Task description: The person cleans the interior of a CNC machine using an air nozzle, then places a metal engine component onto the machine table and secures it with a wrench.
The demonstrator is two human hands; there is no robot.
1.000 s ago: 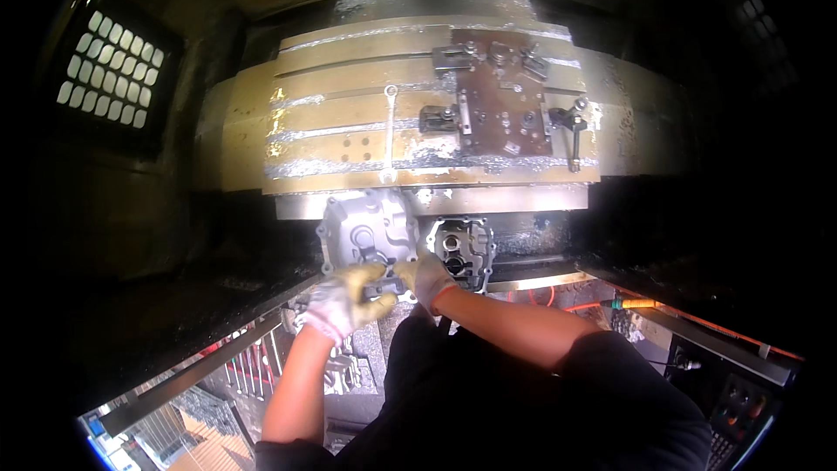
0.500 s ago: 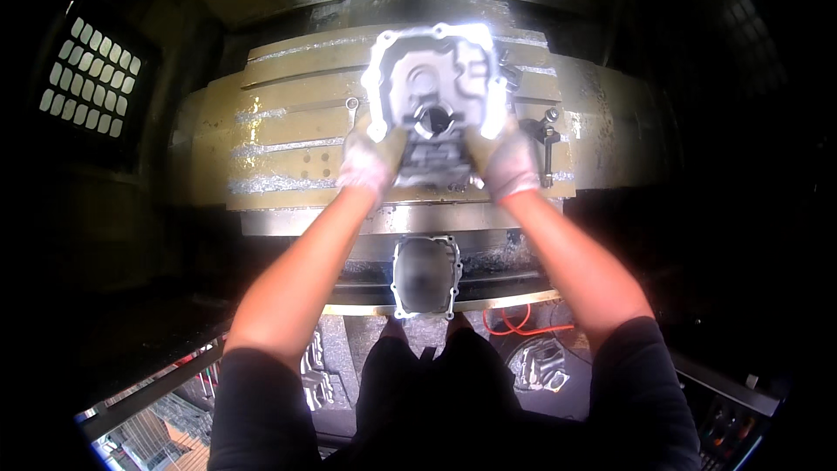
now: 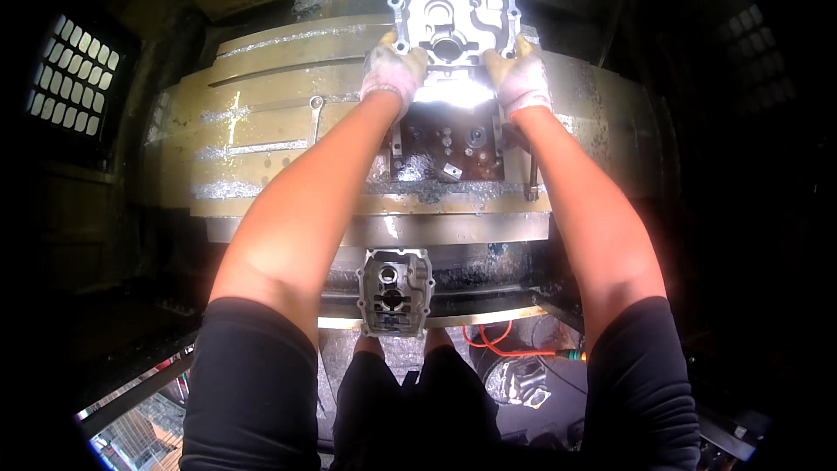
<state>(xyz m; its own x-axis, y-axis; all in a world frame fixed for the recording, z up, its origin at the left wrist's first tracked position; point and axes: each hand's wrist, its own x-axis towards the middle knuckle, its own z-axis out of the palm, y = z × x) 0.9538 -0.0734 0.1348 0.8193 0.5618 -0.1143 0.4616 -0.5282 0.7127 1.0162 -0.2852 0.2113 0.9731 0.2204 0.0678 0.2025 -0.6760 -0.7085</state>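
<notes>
**Dim machine bay around a chip-strewn worktop**

The room is dark, its walls nearly black toward the picture's rim. At nine to ten o'clock a small grid of pale window panes point(image 3: 71, 65) glows in the left wall; a fainter grid point(image 3: 741, 35) shows at two o'clock. The centre is filled by a broad, yellowish slotted worktop point(image 3: 261, 157), dusted with bright metal chips. A dark fixture plate point(image 3: 449, 148) sits on it near the middle. At five o'clock an orange cable point(image 3: 488, 340) loops over the floor. At seven o'clock a metal rail point(image 3: 131, 397) runs slantwise, with brighter daylight beneath it.
</notes>
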